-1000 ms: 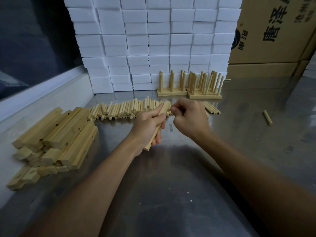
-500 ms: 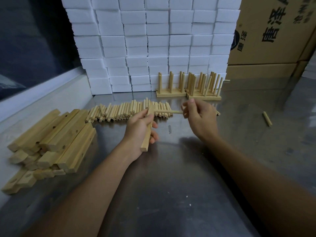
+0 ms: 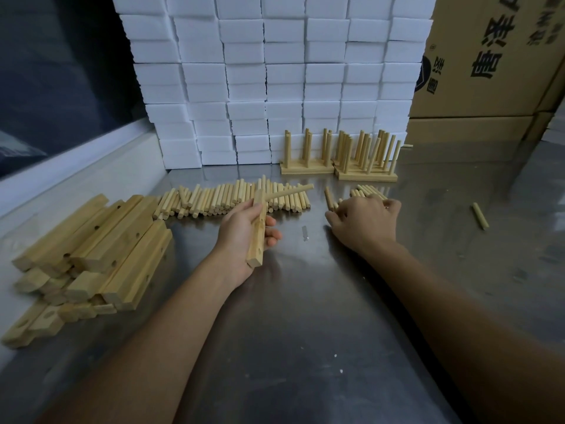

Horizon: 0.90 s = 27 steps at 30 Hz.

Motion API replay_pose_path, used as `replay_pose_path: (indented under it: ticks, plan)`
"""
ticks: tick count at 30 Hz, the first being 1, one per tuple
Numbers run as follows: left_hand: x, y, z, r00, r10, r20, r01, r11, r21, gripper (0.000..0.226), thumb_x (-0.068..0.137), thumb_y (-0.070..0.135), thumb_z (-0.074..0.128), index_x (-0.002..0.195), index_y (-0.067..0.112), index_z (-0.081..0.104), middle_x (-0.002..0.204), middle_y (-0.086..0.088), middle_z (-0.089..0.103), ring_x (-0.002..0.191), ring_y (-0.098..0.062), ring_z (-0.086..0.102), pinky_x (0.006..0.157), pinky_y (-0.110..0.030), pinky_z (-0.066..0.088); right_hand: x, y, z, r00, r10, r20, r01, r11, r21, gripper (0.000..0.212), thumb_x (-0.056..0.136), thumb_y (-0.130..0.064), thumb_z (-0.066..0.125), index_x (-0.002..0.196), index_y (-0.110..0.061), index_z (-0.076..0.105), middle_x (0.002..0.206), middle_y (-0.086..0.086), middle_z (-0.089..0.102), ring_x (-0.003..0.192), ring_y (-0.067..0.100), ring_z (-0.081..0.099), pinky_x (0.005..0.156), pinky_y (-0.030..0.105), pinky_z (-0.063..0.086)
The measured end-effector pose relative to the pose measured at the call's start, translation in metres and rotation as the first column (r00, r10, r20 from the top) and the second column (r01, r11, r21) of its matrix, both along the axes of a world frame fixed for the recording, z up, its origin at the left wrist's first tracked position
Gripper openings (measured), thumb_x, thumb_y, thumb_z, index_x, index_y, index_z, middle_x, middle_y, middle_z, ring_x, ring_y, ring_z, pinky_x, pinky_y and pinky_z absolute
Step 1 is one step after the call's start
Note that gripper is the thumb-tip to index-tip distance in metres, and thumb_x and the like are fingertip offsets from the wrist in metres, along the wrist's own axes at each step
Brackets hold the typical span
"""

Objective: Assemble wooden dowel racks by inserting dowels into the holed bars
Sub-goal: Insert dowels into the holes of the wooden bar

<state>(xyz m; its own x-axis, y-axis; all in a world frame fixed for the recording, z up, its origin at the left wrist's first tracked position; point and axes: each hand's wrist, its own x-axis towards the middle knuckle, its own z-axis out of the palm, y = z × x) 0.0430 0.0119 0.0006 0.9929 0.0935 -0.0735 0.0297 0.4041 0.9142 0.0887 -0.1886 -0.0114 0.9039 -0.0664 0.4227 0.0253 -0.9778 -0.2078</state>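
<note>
Wooden holed bar (image 3: 257,231) is gripped in the left hand (image 3: 244,231), fingers curled round its middle, the bar running from near the wrist up toward the dowel row, with open holes visible on its near face. One dowel (image 3: 289,192) is seated in the bar's far end and juts out to the right at a slight upward tilt. Right hand (image 3: 365,223) lies palm down to the right of the left hand, well apart from it, fingers relaxed and spread, fingertips touching a small cluster of loose dowels (image 3: 365,191); whether any dowel is pinched cannot be told. Beyond the left hand a long row of dowels (image 3: 220,200) lies flat on the metal table (image 3: 305,332). Left of the left hand sits a pile of holed bars (image 3: 91,255), stacked unevenly. Beyond both hands stand finished racks (image 3: 339,160), dowels upright in their bases, set against a wall of white foam blocks (image 3: 275,71). Far right of the right hand a single stray dowel (image 3: 480,215) lies alone. Cardboard boxes (image 3: 489,56) stand at the far right.
</note>
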Motion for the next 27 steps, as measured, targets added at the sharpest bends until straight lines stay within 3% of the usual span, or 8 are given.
replay_pose_path:
  ticks: [6, 9, 11, 13, 15, 19, 24, 27]
  plan:
    - [-0.001, 0.001, 0.001, 1.000, 0.005, -0.011, -0.006, 0.999, -0.034, 0.023, 0.104, 0.013, 0.043, 0.123, 0.007, 0.057, 0.069, -0.009, 0.056, 0.045, -0.017, 0.057, 0.039, -0.021, 0.046, -0.001, 0.006, 0.002, 1.000, 0.009, 0.025, -0.010, 0.999, 0.040, 0.013, 0.093, -0.036, 0.064, 0.096, -0.023, 0.066, 0.088, -0.001, 0.067, 0.091, 0.023, 0.059, 0.096, 0.043, 0.033]
    - [-0.001, 0.001, 0.001, 1.000, 0.009, -0.018, -0.010, 0.999, -0.052, 0.018, 0.105, 0.014, 0.043, 0.113, 0.008, 0.058, 0.068, -0.009, 0.057, 0.045, -0.017, 0.058, 0.038, -0.021, 0.045, -0.001, 0.009, 0.003, 0.999, 0.036, 0.019, -0.037, 0.998, 0.058, 0.019, 0.097, -0.029, 0.059, 0.100, -0.012, 0.066, 0.091, 0.004, 0.066, 0.087, 0.023, 0.059, 0.088, 0.040, 0.048]
    - [-0.001, 0.001, 0.002, 1.000, 0.012, -0.026, -0.013, 0.998, -0.067, 0.017, 0.105, 0.016, 0.043, 0.105, 0.009, 0.058, 0.065, -0.008, 0.057, 0.045, -0.016, 0.057, 0.038, -0.021, 0.045, -0.003, 0.011, 0.006, 0.992, 0.103, 0.072, -0.115, 0.975, 0.188, 0.018, 0.100, -0.023, 0.054, 0.100, -0.008, 0.065, 0.092, 0.006, 0.062, 0.083, 0.020, 0.056, 0.077, 0.035, 0.049]
    - [-0.001, 0.002, 0.001, 0.999, 0.013, -0.040, -0.017, 0.996, -0.088, 0.019, 0.105, 0.020, 0.043, 0.105, 0.008, 0.058, 0.063, -0.007, 0.058, 0.044, -0.016, 0.057, 0.038, -0.020, 0.044, -0.011, 0.017, 0.011, 0.970, 0.188, 0.152, -0.229, 0.918, 0.323, 0.017, 0.102, -0.020, 0.048, 0.104, -0.009, 0.061, 0.096, 0.004, 0.057, 0.082, 0.013, 0.050, 0.071, 0.027, 0.039]
    - [0.000, 0.004, 0.001, 0.998, 0.005, -0.062, -0.012, 0.993, -0.118, 0.023, 0.105, 0.024, 0.042, 0.107, 0.007, 0.058, 0.063, -0.007, 0.056, 0.044, -0.016, 0.056, 0.037, -0.019, 0.042, -0.023, 0.027, 0.014, 0.931, 0.290, 0.221, -0.357, 0.849, 0.390, 0.017, 0.104, -0.020, 0.043, 0.109, -0.012, 0.057, 0.095, 0.001, 0.056, 0.077, 0.009, 0.047, 0.066, 0.027, 0.037]
    - [0.001, 0.006, 0.002, 0.997, -0.027, -0.071, 0.017, 0.990, -0.142, 0.025, 0.105, 0.026, 0.041, 0.099, 0.008, 0.057, 0.063, -0.006, 0.052, 0.041, -0.015, 0.049, 0.033, -0.018, 0.033, -0.045, 0.044, 0.020, 0.815, 0.517, 0.263, -0.580, 0.738, 0.345, 0.021, 0.105, -0.023, 0.040, 0.115, -0.011, 0.053, 0.080, 0.002, 0.059, 0.068, 0.023, 0.056, 0.062, 0.045, 0.049]
    - [0.000, 0.007, 0.002, 0.996, -0.075, -0.037, 0.070, 0.989, -0.129, 0.027, 0.104, 0.027, 0.042, 0.096, 0.007, 0.059, 0.060, -0.004, 0.058, 0.040, -0.013, 0.049, 0.033, -0.019, 0.035, -0.057, 0.062, 0.018, 0.711, 0.665, 0.228, -0.703, 0.686, 0.188, 0.015, 0.099, -0.023, 0.056, 0.109, -0.016, 0.064, 0.071, -0.016, 0.052, 0.059, -0.001, 0.048, 0.058, 0.025, 0.041]
    - [-0.001, 0.008, 0.001, 0.995, -0.101, -0.023, 0.098, 0.991, -0.093, 0.027, 0.103, 0.027, 0.044, 0.094, 0.007, 0.060, 0.060, -0.004, 0.057, 0.040, -0.014, 0.048, 0.032, -0.020, 0.034, -0.056, 0.062, 0.018, 0.728, 0.644, 0.236, -0.684, 0.708, 0.178, 0.016, 0.097, -0.024, 0.058, 0.108, -0.018, 0.067, 0.076, -0.016, 0.055, 0.063, 0.000, 0.049, 0.061, 0.025, 0.044]
